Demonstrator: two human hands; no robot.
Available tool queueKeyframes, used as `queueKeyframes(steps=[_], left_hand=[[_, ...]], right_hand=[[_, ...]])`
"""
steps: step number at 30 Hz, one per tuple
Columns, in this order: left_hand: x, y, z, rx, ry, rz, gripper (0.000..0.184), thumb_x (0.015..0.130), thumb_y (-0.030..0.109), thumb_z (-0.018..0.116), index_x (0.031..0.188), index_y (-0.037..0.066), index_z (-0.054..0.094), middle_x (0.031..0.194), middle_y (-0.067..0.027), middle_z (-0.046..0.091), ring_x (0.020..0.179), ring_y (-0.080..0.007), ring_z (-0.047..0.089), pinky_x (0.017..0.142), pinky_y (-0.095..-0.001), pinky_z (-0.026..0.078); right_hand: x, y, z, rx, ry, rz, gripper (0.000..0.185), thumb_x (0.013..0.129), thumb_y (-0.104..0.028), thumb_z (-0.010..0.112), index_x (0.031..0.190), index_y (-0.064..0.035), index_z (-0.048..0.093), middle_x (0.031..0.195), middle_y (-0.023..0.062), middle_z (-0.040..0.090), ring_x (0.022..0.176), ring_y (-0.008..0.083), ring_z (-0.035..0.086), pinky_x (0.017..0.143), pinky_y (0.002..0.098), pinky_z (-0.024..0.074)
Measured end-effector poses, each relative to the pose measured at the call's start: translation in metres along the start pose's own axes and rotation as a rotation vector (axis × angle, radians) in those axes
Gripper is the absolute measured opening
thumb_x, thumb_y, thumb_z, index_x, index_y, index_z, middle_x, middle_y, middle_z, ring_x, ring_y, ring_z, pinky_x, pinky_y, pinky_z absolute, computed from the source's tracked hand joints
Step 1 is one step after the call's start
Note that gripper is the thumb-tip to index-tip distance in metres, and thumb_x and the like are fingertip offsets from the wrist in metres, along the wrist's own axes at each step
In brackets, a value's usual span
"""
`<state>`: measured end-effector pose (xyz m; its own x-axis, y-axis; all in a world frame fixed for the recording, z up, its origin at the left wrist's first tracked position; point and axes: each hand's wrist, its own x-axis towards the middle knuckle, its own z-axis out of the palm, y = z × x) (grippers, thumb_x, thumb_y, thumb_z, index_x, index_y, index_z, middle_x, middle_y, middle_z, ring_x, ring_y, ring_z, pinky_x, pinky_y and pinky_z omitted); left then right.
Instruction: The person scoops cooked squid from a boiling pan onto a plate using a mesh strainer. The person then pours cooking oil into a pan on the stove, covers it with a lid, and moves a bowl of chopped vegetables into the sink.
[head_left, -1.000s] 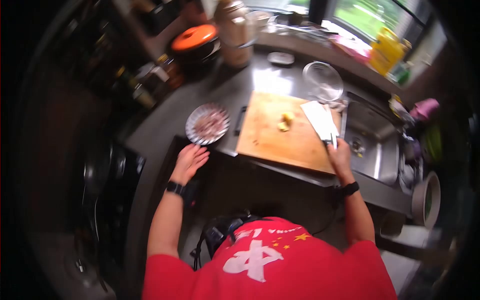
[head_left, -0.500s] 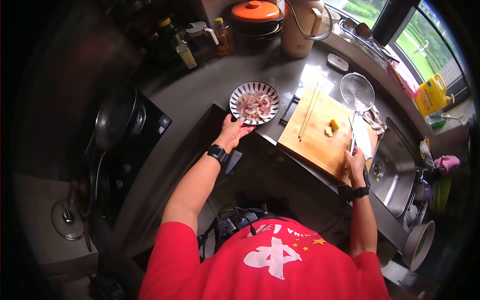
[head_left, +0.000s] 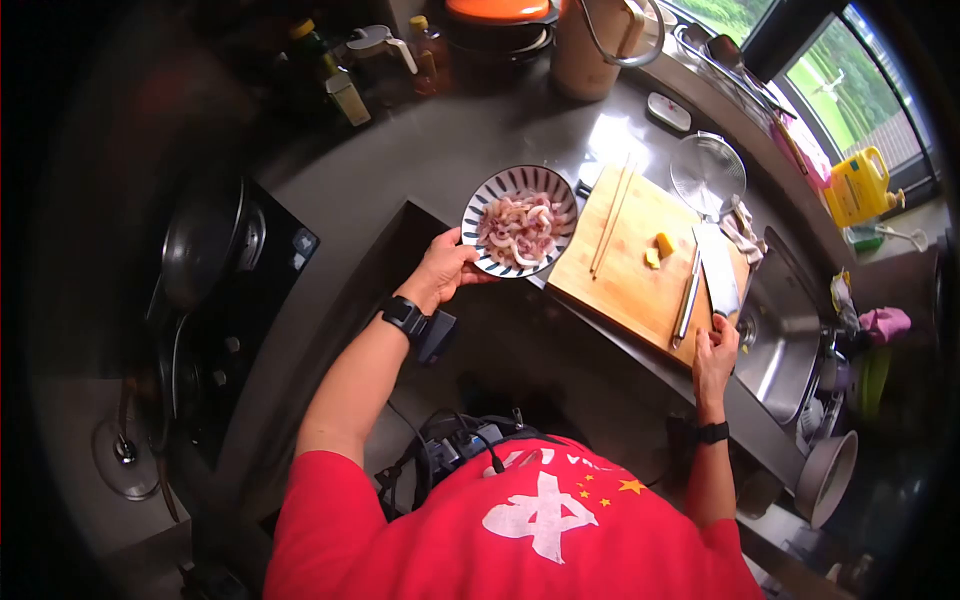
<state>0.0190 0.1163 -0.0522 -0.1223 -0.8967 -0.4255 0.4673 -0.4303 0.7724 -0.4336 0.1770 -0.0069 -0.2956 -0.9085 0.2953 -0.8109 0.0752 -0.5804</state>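
Note:
My left hand [head_left: 440,268] grips the near left rim of a white bowl with dark stripes [head_left: 476,206], thumb at the edge and fingers beneath. Raw squid pieces [head_left: 523,228] fill the bowl, which is tilted slightly over the counter's front edge. My right hand [head_left: 714,358] is closed around the handle end of a cleaver [head_left: 718,268]; the fingers mostly hide that handle. The blade lies at the right side of a wooden cutting board [head_left: 630,290]. Beside it rests a slim silver-handled tool [head_left: 686,305]. Yellow ginger-like pieces [head_left: 660,247] and chopsticks [head_left: 610,225] lie on the board.
A sink [head_left: 785,365] adjoins the board on the right. Behind the board sits a mesh strainer [head_left: 707,170]. Bottles [head_left: 428,55], an orange-lidded pot [head_left: 500,10] and a large beige jug [head_left: 583,60] line the back. A pan [head_left: 203,245] stands on the left stove.
My left hand has raised the bowl off the counter and brought it nearer. My right hand has shifted from beside the slim tool down to the cleaver's handle.

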Motion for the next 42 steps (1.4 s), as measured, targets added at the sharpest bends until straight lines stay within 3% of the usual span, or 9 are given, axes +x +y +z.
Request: queueKeyframes(steps=[2,5,8,13,19,26,31,37,42], left_hand=[[-0.007,0.009,0.014,0.016,-0.052,-0.036,0.045,0.079,-0.006,0.048,0.124,-0.003,0.049,0.105,-0.0161,0.066,0.084,-0.0274,0.071,0.073,-0.0403,0.063],[-0.025,0.021,0.036,0.269,-0.072,-0.005,0.047,0.078,-0.006,0.049,0.125,-0.004,0.051,0.095,-0.0149,0.069,0.073,-0.0229,0.072,0.06,-0.032,0.063],[-0.035,0.022,0.038,0.425,-0.081,0.107,0.055,0.079,-0.007,0.047,0.133,-0.004,0.046,0.094,-0.0132,0.069,0.072,-0.0194,0.071,0.058,-0.0295,0.062],[-0.03,0.023,0.038,0.465,-0.094,0.124,0.054,0.079,-0.007,0.047,0.133,-0.004,0.045,0.094,-0.0137,0.069,0.072,-0.0195,0.071,0.059,-0.0304,0.062],[-0.018,0.016,0.046,0.31,-0.065,0.058,0.05,0.078,-0.008,0.046,0.127,-0.004,0.047,0.097,-0.0158,0.068,0.074,-0.0233,0.072,0.062,-0.0327,0.063],[-0.005,0.01,0.057,0.321,-0.041,0.099,0.042,0.081,-0.007,0.049,0.122,-0.003,0.05,0.1,-0.0156,0.068,0.078,-0.0241,0.072,0.065,-0.0343,0.063],[0.029,0.009,0.047,0.176,0.072,0.112,0.036,0.081,-0.009,0.045,0.116,-0.004,0.049,0.103,-0.0191,0.063,0.083,-0.0301,0.07,0.064,-0.0382,0.064],[0.073,0.013,0.029,0.02,0.128,0.206,0.039,0.081,-0.009,0.046,0.12,-0.004,0.044,0.105,-0.0203,0.062,0.08,-0.0327,0.07,0.062,-0.04,0.063],[0.093,0.014,0.028,0.053,0.171,0.195,0.035,0.084,-0.009,0.048,0.118,-0.001,0.047,0.108,-0.0189,0.063,0.088,-0.0332,0.069,0.066,-0.0414,0.063]], right_hand=[[-0.008,-0.002,-0.004,0.014,-0.005,0.01,0.033,0.086,-0.007,0.063,0.118,0.0012,0.058,0.114,0.0136,0.057,0.092,0.0219,0.06,0.078,0.0328,0.0514],[-0.019,-0.02,-0.012,0.044,-0.021,0.008,0.031,0.087,-0.005,0.061,0.117,0.0006,0.058,0.113,0.0113,0.057,0.092,0.0209,0.059,0.078,0.0327,0.052],[-0.025,-0.028,-0.017,0.127,-0.013,0.0,0.029,0.087,-0.003,0.059,0.116,-0.0002,0.059,0.114,0.0103,0.058,0.093,0.0199,0.06,0.079,0.0319,0.0519],[-0.034,-0.005,-0.027,0.159,0.049,0.021,0.027,0.087,-0.003,0.06,0.115,0.0001,0.06,0.112,0.0094,0.059,0.092,0.0191,0.061,0.082,0.0304,0.0507],[-0.052,0.035,-0.052,0.343,0.1,0.237,0.028,0.089,-0.004,0.06,0.117,0.001,0.061,0.113,0.0086,0.058,0.095,0.0166,0.061,0.076,0.0279,0.0543],[-0.076,0.049,-0.061,0.325,0.102,0.26,0.027,0.091,-0.003,0.059,0.117,0.0017,0.06,0.114,0.0091,0.058,0.096,0.017,0.061,0.072,0.0272,0.0556],[-0.087,0.038,-0.05,0.34,0.039,0.274,0.026,0.09,-0.003,0.059,0.116,0.0025,0.059,0.114,0.0095,0.059,0.094,0.0176,0.061,0.07,0.0272,0.0557],[-0.096,0.015,-0.043,0.396,-0.051,0.316,0.027,0.09,-0.002,0.058,0.116,0.0013,0.059,0.114,0.0086,0.059,0.092,0.0159,0.061,0.071,0.0269,0.0547],[-0.101,0.009,-0.042,0.431,-0.067,0.271,0.026,0.089,-0.001,0.058,0.115,0.0011,0.059,0.111,0.0068,0.059,0.088,0.0134,0.061,0.071,0.026,0.0544]])
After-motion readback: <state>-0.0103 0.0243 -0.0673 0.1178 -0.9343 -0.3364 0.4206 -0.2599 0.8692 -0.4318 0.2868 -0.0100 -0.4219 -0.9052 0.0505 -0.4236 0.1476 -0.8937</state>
